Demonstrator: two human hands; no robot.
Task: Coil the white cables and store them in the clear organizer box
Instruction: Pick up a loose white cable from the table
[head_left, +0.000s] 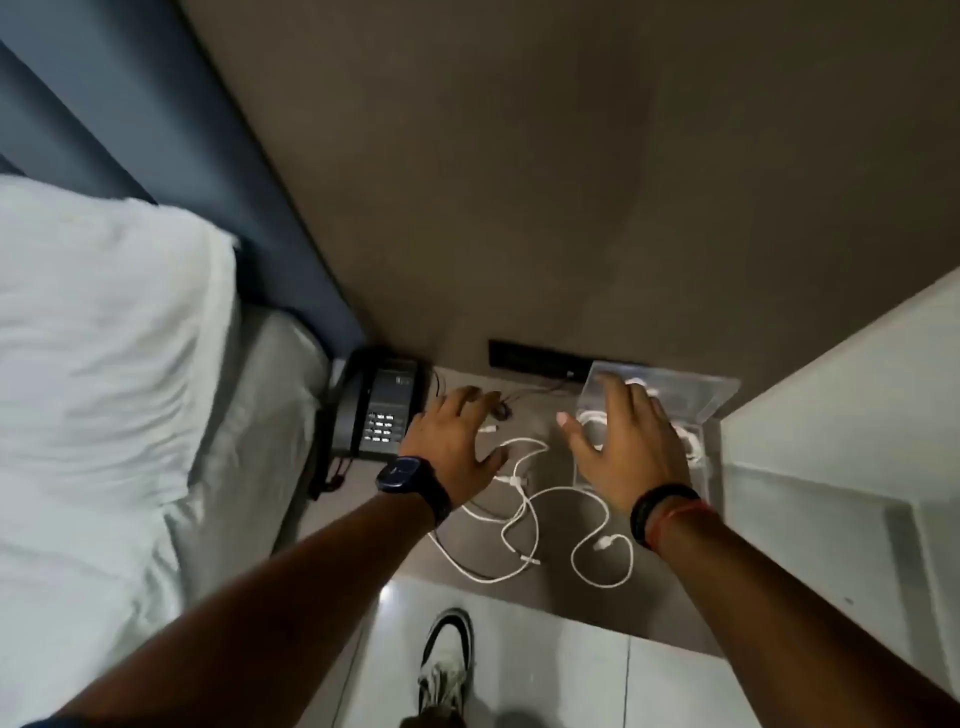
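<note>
Loose white cables (524, 512) lie tangled on the grey bedside table (561, 597), with a looped one (602, 564) nearer the front edge. The clear organizer box (696, 452) stands at the table's back right with its lid (691, 392) tipped open, and a coiled white cable (688, 441) lies inside. My left hand (454, 444) hovers with fingers spread over the cables' left ends and holds nothing. My right hand (626, 441) is spread above the box's left part, also holding nothing, and hides part of the box.
A black desk phone (382, 410) sits at the table's back left, next to the bed (104, 364). A dark socket strip (535, 358) runs along the wall behind. A pale ledge (841, 415) rises at the right. My shoe (447, 660) is on the tiled floor below.
</note>
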